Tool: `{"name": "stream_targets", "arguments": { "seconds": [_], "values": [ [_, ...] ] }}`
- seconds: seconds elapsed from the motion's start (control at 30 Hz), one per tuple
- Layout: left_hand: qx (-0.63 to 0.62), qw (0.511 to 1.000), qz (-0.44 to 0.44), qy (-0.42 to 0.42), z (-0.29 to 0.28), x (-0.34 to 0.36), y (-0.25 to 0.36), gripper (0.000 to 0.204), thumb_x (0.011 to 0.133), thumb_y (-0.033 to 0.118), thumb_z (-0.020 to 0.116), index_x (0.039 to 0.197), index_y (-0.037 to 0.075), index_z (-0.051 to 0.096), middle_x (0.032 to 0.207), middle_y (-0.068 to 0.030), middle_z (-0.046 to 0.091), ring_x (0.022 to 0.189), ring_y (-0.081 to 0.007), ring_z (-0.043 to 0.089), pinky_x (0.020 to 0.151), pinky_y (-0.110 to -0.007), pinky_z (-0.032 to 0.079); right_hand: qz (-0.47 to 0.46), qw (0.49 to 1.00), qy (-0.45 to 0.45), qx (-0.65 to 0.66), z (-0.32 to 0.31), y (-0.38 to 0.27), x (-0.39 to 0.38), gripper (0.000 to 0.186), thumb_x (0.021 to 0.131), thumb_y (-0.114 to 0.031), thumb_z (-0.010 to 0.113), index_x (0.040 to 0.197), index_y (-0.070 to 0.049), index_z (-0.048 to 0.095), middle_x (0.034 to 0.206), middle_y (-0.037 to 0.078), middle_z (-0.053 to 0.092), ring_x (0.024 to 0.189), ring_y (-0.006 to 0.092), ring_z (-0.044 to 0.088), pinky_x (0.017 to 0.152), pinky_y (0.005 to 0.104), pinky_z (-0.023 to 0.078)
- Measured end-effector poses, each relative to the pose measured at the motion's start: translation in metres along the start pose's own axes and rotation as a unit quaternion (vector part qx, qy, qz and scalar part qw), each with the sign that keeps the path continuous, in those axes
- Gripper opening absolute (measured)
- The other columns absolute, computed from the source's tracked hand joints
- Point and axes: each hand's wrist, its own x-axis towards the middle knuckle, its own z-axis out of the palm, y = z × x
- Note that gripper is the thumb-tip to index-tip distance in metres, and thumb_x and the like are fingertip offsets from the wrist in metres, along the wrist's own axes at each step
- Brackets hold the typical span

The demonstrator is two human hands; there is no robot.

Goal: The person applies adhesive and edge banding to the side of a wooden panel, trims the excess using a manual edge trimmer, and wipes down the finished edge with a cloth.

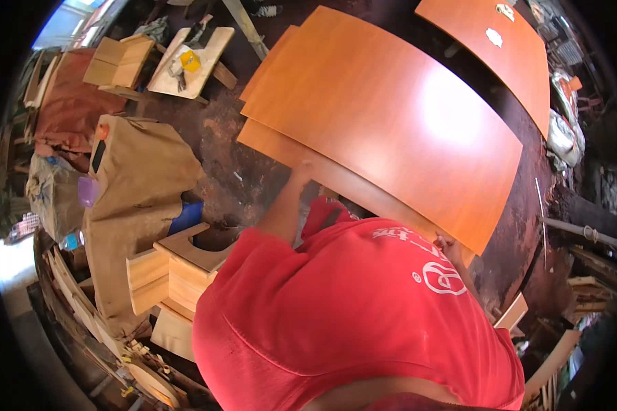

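Note:
Large glossy orange-brown wood panels lie stacked in front of me, their edges offset. The top panel (363, 96) carries a bright reflection, and a lower panel (275, 142) sticks out from under it on my side. My left hand (304, 168) grips the near edge of this lower panel toward its left end, its fingers partly hidden. Farther right, my right hand (446, 242) is closed at the same near edge, close to my red shirt (336, 301). What lies beneath the panels is mostly hidden.
Another orange panel (490, 51) with pale patches lies at the far right. To the left are a pale wooden bench (209, 58) with tools, a brown cloth cover (140, 171) and a cut wooden piece (185, 264). Scrap boards (541, 363) lean at the lower right.

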Motion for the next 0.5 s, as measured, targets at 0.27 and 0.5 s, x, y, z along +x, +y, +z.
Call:
{"name": "stream_targets", "arguments": {
  "seconds": [0.27,0.5],
  "values": [
    [-0.488,0.855,-0.099,0.144,-0.038,0.091,0.000,0.034,0.099,0.032,0.038,0.123,0.009,0.046,0.118,-0.0122,0.053,0.109,-0.0279,0.053,0.101,-0.042,0.036,0.027,0.994,0.014,-0.105,0.052,-0.071,-0.080,0.036,0.095,-0.028,0.053,0.124,-0.008,0.058,0.083,0.002,0.065,0.069,0.0076,0.054,0.063,0.0246,0.046],
    [-0.409,0.878,-0.177,0.173,-0.022,0.086,0.019,0.040,0.098,0.028,0.045,0.129,0.004,0.039,0.118,-0.0140,0.053,0.115,-0.0303,0.051,0.100,-0.043,0.039,0.090,0.995,0.005,-0.034,0.054,-0.028,-0.130,0.034,0.095,-0.018,0.053,0.124,0.001,0.055,0.085,0.003,0.065,0.074,0.0079,0.056,0.072,0.0255,0.048]
  ]
}}
